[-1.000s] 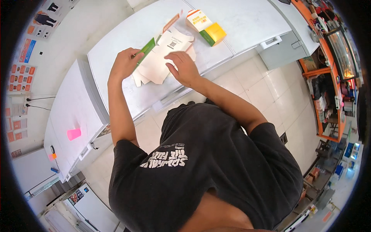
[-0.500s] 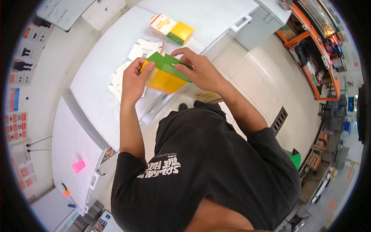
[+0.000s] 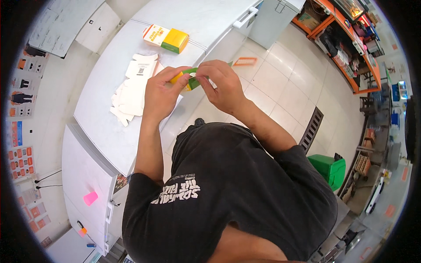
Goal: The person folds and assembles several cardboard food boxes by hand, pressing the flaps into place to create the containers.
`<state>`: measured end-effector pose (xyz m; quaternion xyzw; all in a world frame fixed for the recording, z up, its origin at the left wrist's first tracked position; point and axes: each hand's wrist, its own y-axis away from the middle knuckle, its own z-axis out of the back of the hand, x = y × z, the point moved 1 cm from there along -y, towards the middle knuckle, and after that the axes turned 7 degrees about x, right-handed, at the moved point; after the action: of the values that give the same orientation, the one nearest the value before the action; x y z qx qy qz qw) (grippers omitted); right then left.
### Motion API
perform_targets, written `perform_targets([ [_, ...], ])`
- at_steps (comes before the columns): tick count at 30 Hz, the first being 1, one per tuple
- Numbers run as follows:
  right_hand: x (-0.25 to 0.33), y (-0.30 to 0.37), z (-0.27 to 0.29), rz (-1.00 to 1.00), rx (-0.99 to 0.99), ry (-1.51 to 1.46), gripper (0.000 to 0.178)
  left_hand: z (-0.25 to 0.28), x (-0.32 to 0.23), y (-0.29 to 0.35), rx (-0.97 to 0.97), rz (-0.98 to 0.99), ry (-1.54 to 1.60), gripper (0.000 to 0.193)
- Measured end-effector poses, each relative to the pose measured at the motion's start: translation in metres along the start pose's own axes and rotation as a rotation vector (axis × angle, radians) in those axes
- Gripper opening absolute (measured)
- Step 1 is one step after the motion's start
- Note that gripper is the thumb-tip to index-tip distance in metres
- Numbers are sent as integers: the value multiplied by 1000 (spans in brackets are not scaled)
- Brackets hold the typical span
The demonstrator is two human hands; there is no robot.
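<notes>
A small green and yellow folding carton (image 3: 191,82) is held over the near edge of the white worktop (image 3: 101,101). My left hand (image 3: 161,94) pinches its left side between thumb and fingers. My right hand (image 3: 222,85) closes on the green flaps at the top and hides much of the carton. Past the right fingers an orange and white patterned panel (image 3: 244,62) shows; whether it belongs to this carton I cannot tell. Left of my hands lie several flat white carton blanks (image 3: 139,83), overlapping. Farther back lies a carton (image 3: 175,41) in yellow, green and white.
A lower white surface at the left bears a pink cup (image 3: 90,198). A grey cabinet (image 3: 272,22) stands beyond the worktop's far right. Tiled floor with a dark drain grate (image 3: 312,129) lies to the right, near a green bin (image 3: 328,171). Orange shelving (image 3: 368,74) stands farther right.
The carton has turned in my hands, so less of its yellow side shows. Both hands have come closer together at its flaps. My view has shifted, with the worktop things now farther left.
</notes>
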<state>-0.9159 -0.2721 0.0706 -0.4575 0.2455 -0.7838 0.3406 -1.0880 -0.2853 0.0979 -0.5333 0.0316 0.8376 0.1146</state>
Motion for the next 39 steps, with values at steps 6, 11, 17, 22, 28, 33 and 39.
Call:
perform_targets([
  [6,11,28,60,42,-103,20,12,-43,-41,7,139,-85,101,23],
  [11,18,59,99,44,-96,150,21,-74,-63,10,263,-56,-34,24],
  [17,18,97,126,-476,98,-264,14,-117,-63,15,305,-284,-228,23],
  [22,-28,141,140,-657,118,-832,25,-132,-41,8,618,-51,-74,28],
  [28,-10,141,154,-475,-166,-117,35,-148,-9,-20,720,204,551,32],
  [33,-5,130,129,-327,-89,193,31,-176,-26,-36,467,249,1011,29],
  [39,-17,86,124,-401,-327,-13,16,-164,-31,-53,169,41,988,20],
])
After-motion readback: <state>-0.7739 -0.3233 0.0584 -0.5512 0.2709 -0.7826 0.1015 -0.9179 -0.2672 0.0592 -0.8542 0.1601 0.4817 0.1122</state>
